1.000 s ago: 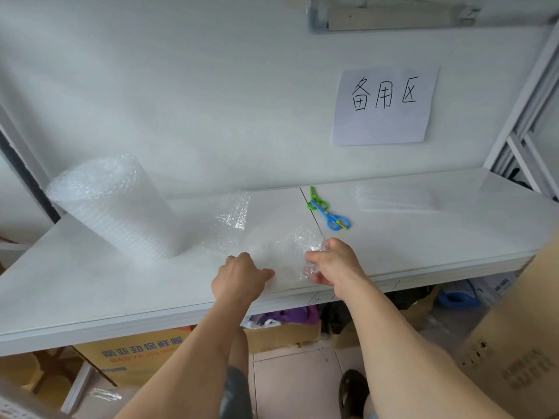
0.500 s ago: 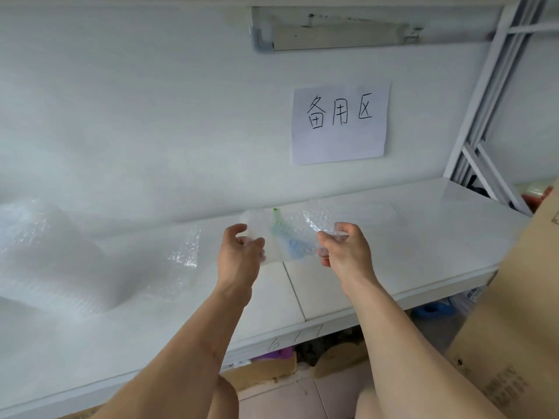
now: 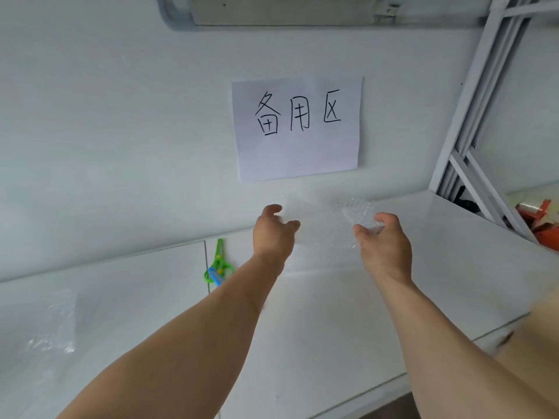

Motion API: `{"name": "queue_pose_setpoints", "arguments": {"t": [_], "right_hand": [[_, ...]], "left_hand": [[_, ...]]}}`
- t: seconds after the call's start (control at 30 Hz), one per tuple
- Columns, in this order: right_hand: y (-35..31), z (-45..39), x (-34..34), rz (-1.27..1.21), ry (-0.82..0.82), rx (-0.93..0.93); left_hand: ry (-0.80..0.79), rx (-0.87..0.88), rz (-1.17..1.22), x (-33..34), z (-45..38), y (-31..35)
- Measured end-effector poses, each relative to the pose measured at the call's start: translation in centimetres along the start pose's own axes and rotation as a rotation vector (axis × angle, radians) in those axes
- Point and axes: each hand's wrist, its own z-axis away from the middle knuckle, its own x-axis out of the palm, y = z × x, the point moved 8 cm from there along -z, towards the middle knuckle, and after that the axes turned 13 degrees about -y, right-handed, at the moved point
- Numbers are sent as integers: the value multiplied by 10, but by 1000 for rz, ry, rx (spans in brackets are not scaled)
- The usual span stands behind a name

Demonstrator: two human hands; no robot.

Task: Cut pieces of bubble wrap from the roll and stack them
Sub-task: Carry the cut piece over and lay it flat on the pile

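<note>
**Now: sheet held out under the sign**

Here I see both arms stretched forward over the table [image 3: 348, 313], hands well apart and raised below the sign [image 3: 298, 128]. The left hand [image 3: 273, 234] has its fingers curled, thumb up, pinching the left edge of a sheet [image 3: 325, 225] of bubble wrap. The right hand [image 3: 384, 241] curls its fingers round the sheet's right edge, palm turned inward. The sheet spans between them, just under the sign, above the table's back edge; it is clear and blurred, so I cannot tell whether it touches the table. Scissors [image 3: 217, 266] lie down and left of the sign, near the left forearm.
</note>
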Motion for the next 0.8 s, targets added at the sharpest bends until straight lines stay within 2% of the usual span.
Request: {"name": "queue_pose_setpoints", "arguments": {"t": [0.1,0.17,0.23,0.33,0.6,0.8], "right_hand": [[12,-22,12,125,-26,31],[22,-28,21,247,-29,67],[32,-28,27,375,-10,101],[41,-22,29,455,49,142],[47,-15,33,437,57,149],[47,-15,34,398,47,137]], "left_hand": [[-1,-37,-104,6,-23,-11],[-29,-87,-260,8,-31,-22],[-49,-149,-409,8,-34,-36],[-27,-200,-493,2,-32,-50],[-15,-255,-385,-10,-14,-54],[-30,-211,-262,-3,-4,-48]]}}
